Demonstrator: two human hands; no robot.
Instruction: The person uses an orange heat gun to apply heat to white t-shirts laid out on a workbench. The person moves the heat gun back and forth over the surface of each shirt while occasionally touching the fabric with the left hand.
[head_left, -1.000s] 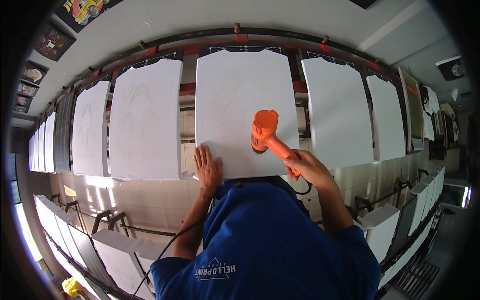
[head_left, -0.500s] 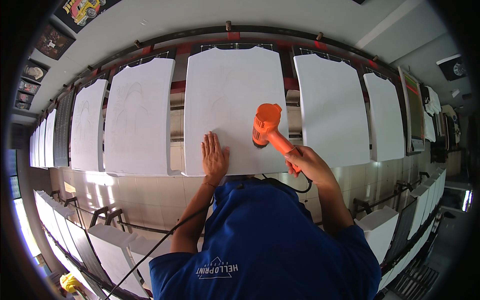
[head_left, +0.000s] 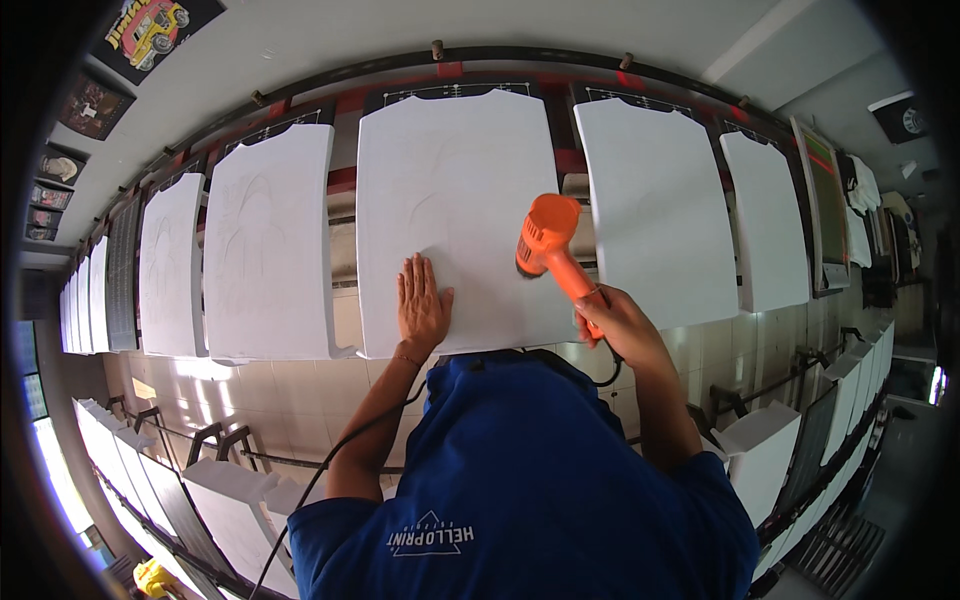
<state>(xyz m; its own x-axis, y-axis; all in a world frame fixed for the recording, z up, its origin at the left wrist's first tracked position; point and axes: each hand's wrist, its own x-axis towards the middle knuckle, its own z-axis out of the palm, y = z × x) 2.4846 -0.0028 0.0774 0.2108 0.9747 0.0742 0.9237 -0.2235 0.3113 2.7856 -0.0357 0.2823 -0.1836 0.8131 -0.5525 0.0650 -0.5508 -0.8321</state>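
Observation:
An orange heat gun (head_left: 553, 228) is gripped by its handle in my right hand (head_left: 614, 318). Its dark nozzle points down and left, above the right part of a white T-shirt (head_left: 455, 170) stretched flat on a board in front of me. Faint outlines show in the middle of the shirt's cloth. My left hand (head_left: 424, 305) lies flat on the lower left of this shirt, fingers together and stretched out. A black cord (head_left: 345, 440) runs past my left arm, and another stretch of it hangs below the heat gun's handle.
More white shirts on boards stand on both sides, one at left (head_left: 268, 240) and one at right (head_left: 655, 210). A dark rail (head_left: 500, 52) runs behind them. A framed screen (head_left: 820, 205) leans at the far right. Behind me is another row of boards (head_left: 755, 440).
The heat gun has shifted slightly right and up over the shirt, its nozzle still pointing down and left. My left hand remains flat on the cloth. The whole view has turned a little.

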